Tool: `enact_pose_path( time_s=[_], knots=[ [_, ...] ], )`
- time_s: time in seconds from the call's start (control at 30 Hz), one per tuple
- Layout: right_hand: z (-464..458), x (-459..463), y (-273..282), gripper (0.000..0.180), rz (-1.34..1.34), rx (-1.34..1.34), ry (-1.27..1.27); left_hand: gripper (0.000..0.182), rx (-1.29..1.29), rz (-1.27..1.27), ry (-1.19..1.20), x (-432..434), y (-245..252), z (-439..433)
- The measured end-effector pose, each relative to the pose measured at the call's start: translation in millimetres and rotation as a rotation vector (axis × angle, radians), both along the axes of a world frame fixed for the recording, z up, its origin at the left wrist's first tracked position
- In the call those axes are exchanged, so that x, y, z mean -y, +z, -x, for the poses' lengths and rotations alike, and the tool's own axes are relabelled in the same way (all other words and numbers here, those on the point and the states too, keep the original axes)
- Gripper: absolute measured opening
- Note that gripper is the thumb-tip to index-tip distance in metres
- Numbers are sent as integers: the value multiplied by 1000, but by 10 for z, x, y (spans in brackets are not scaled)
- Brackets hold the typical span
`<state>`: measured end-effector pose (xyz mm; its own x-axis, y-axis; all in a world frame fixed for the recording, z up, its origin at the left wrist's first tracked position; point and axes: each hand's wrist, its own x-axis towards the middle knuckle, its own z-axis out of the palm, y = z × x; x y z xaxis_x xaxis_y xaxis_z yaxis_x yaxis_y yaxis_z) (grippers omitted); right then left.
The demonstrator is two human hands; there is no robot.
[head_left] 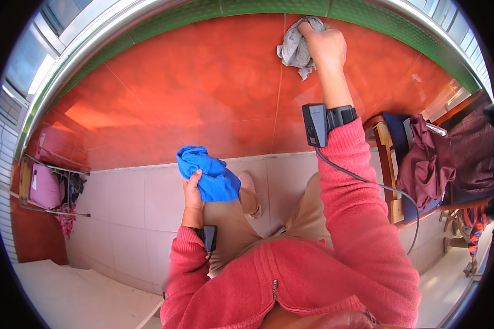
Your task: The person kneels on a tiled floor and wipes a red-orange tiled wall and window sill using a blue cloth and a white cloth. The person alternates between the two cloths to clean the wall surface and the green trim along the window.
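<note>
My right hand (327,43) grips a crumpled grey cloth (297,47) against the upper part of the glossy orange tiled wall (189,86), just below its green tiled border (267,7). Part of the cloth hangs down from under my fingers, and some fingertips are hidden by it. Lower down, in front of my left thigh, my left hand (194,191) holds a bunched blue cloth (210,174) with the thumb on top. The blue cloth is apart from the wall. Each wrist wears a strapped device with a cable.
To the right, a wooden chair (385,164) bears a maroon cloth (424,164). A metal-framed rack (57,209) with a pink bag (46,187) stands at left. Pale floor tiles (123,214) meet the wall. Another person's striped sleeve (475,230) shows at far right.
</note>
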<state>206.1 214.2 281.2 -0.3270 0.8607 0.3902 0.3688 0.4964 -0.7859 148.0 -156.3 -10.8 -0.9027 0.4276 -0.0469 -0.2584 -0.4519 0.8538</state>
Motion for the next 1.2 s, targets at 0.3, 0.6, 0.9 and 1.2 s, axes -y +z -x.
enact_pose_path(
  time_s=[0.3, 0.6, 0.9, 1.2],
  knots=[
    [-22, -183, -240, 46, 28, -52, 18, 52, 45, -41, 21, 72, 14, -21],
    [-570, -716, -895, 20, 194, -541, 242, 50, -2, -35, -21, -102, 41, -22],
    [-249, -651, -492, 38, -271, -97, 191, 49, 26, -20, -3, -56, 37, -60],
    [-1321, -2962, -475, 42, -219, -710, -466, 51, 67, 0, -41, -188, 73, -10]
  ],
)
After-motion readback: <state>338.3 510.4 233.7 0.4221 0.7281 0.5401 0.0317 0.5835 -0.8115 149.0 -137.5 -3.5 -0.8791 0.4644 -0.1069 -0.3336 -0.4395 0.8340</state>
